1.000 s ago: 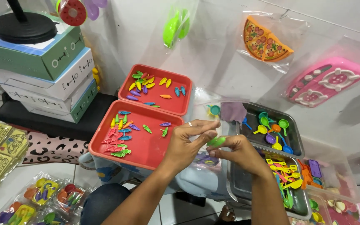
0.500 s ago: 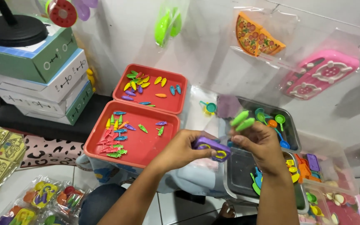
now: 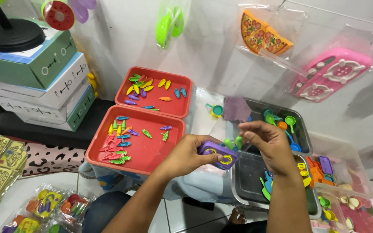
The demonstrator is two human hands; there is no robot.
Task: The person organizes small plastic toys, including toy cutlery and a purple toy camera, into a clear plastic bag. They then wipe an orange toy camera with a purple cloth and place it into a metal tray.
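The left hand (image 3: 191, 156) is closed around a purple toy stove (image 3: 217, 154) with yellow rings, held just right of the near red tray (image 3: 145, 149); the right hand (image 3: 269, 144) pinches small green toy pieces (image 3: 234, 143) directly above the stove's far edge; the near red tray holds scattered toy carrots, with a second red tray (image 3: 175, 105) behind it; stacked green and white boxes (image 3: 44, 82) stand left of the trays; clear bags hang on the wall behind, one with a toy pizza (image 3: 262, 36), one with a pink toy stove (image 3: 331, 77).
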